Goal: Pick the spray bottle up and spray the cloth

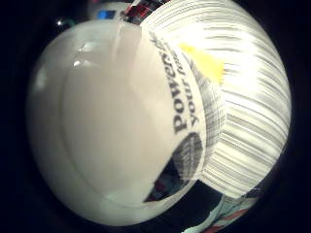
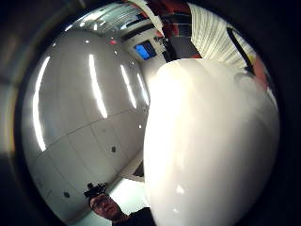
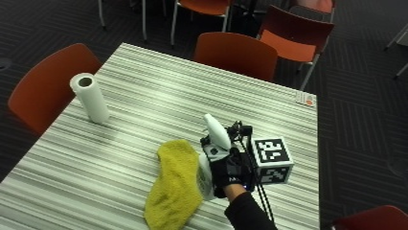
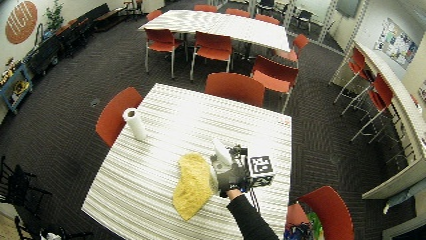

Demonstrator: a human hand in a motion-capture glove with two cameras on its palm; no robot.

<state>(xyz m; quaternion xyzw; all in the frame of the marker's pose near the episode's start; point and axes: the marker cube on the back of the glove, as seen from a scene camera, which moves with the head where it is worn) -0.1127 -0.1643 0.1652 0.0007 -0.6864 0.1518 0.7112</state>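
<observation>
A white spray bottle (image 3: 215, 143) is seen in the lower middle of the outside view, its body held by the gloved right hand (image 3: 226, 171) and its long white head raised toward the frame's centre. The grip is curled round the bottle's body, so that the bottle is clasped rather than merely touched; whether its base rests on the bench cannot be told. In the little finger side palm view the bottle (image 1: 116, 121) fills most of the frame, with a printed label wrapped about it, and a patch of the yellow cloth (image 1: 204, 63) is seen beyond it on the striped surface. In the thumb side palm view the smooth white bottle (image 2: 211, 141) takes up the right half of the frame. Just beside the bottle, to its left in the outside view, a yellow cloth (image 3: 171, 184) is spread lengthwise on the striped bench (image 3: 159, 96), reaching toward the lower edge of the frame. An upright roll of paper towel (image 3: 89, 97) is stood well apart, in the left part of the frame near the bench's edge. A small white card with an orange mark (image 3: 306, 98) is laid at the far right corner of the bench. Red chairs (image 3: 236, 53) are set round the bench on dark carpet.
</observation>
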